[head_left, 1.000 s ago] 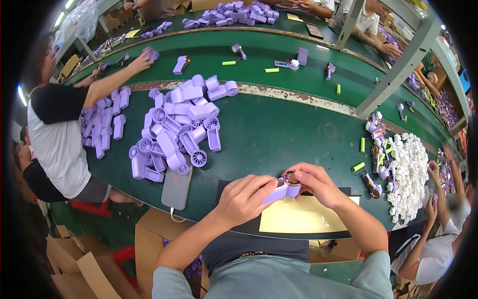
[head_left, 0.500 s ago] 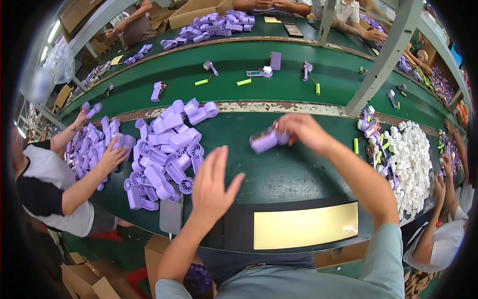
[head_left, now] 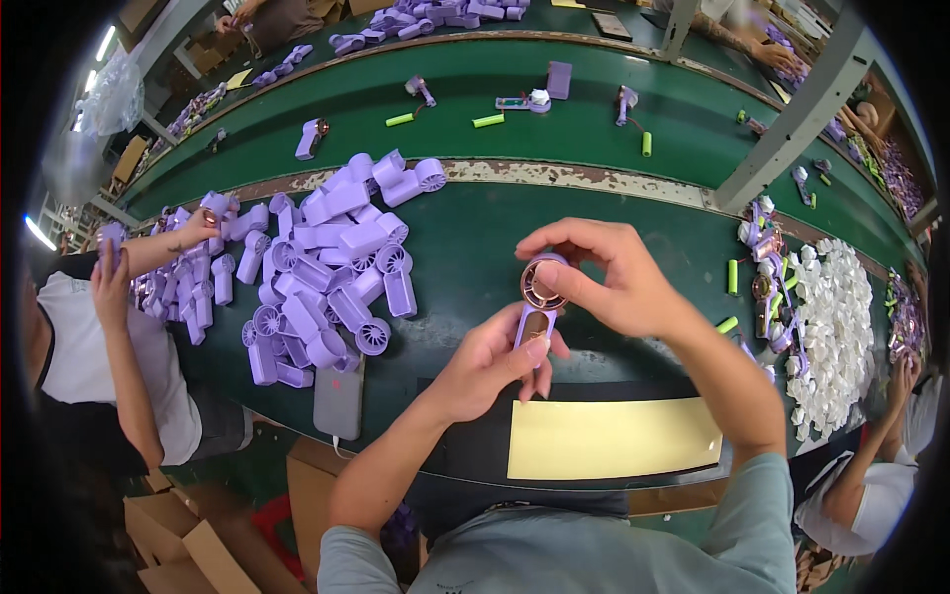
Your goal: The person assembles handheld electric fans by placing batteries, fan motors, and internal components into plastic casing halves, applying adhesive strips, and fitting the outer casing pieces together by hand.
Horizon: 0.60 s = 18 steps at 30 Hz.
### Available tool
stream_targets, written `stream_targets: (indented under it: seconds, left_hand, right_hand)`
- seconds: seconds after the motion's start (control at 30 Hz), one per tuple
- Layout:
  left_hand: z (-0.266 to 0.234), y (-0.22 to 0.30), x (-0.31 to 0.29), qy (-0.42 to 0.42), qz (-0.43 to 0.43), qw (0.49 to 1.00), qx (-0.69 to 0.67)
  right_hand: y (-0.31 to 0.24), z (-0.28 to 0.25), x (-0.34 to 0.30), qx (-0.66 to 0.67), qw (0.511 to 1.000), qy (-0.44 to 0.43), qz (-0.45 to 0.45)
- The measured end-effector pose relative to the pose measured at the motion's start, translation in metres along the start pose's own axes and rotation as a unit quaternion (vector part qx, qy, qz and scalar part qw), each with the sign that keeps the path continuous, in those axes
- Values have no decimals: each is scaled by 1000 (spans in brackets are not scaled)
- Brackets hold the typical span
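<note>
One fan, bare tabletop to far edge

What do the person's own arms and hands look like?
The left hand and right hand are bare, with no gloves, wristwatch or cables visible. Muted grey-green short sleeves, matching the shirt, end near the elbows.

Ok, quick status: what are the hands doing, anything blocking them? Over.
Left hand holds the nearer end of a purple part; right hand grips its round end. Purple housing pile off left, not blocking.
</note>
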<state>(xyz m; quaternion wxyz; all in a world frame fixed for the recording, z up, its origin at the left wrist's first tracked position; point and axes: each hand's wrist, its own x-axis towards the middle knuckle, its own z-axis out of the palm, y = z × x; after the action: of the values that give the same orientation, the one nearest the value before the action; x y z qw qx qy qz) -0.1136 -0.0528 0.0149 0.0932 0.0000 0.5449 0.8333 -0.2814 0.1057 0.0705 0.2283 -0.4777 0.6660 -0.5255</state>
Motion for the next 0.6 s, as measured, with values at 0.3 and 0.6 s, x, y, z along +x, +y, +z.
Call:
stream_targets:
  seconds: [0.3, 0.6]
  left_hand:
    - [-9, -38, 19, 77, 38, 996, 26]
    - [-10, -37, 17, 92, 30, 995, 5]
  right_hand:
    - [65, 51, -34, 196, 971, 134, 8]
    - [76, 59, -33, 207, 964, 164, -13]
